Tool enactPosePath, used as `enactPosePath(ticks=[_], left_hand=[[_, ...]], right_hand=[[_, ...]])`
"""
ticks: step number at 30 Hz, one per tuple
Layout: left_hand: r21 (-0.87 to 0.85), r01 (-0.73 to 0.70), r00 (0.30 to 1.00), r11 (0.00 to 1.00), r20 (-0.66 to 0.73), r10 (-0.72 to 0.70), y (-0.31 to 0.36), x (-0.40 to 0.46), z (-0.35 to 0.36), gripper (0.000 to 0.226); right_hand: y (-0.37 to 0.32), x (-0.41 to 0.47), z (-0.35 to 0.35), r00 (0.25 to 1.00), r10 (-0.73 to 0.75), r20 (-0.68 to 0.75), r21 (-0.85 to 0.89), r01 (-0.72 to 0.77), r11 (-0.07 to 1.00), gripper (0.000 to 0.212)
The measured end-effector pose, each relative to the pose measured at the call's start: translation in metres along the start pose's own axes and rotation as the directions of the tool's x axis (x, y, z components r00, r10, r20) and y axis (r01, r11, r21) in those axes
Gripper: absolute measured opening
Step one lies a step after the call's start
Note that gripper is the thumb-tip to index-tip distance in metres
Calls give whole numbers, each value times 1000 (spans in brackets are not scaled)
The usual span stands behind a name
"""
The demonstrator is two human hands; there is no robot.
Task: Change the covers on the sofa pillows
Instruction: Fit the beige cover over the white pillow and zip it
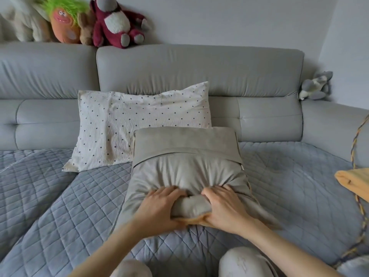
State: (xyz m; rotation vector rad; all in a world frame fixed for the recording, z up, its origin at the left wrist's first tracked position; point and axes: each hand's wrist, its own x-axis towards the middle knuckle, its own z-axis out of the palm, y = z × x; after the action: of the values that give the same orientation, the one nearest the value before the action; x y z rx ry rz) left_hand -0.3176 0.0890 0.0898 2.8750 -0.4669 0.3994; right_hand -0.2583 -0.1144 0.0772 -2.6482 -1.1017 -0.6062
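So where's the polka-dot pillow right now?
The polka-dot pillow leans against the sofa backrest, left of centre in the head view, just behind the grey pillow that both hands grip.

Both my bare forearms reach forward and inward from the bottom of the view, so that my hands sit side by side, close together but not touching. My left hand (159, 206) has its fingers curled over the top of the grey pillow cover (185, 176) and its thumb tucked under the near edge, gripping a bunched fold. My right hand (223, 206) mirrors it, fingers hooked into the fabric from above, thumb beneath, knuckles raised and wrist bent slightly down.
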Motion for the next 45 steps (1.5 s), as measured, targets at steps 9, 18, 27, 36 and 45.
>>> enactPosePath(ticks=[9,18,27,36,45], left_hand=[[-132,-14,998,991,-70,5,-42,6,-76,98],[152,-98,924,984,-352,147,32,2,7,74],[354,-384,809,853,-316,496,19,15,-11,85],[340,-11,911,940,-385,150,-14,42,-16,88],[338,-41,694,940,-667,270,16,69,-60,54]], right_hand=[[97,-4,-75,978,205,37,-166,-196,966,51],[16,-8,-101,913,349,-208,345,-266,900,26],[40,-45,-96,910,381,161,79,-397,915,59],[-37,-19,-99,945,315,-89,-210,-327,921,67],[24,-6,-109,938,101,-331,-419,-242,875,69]])
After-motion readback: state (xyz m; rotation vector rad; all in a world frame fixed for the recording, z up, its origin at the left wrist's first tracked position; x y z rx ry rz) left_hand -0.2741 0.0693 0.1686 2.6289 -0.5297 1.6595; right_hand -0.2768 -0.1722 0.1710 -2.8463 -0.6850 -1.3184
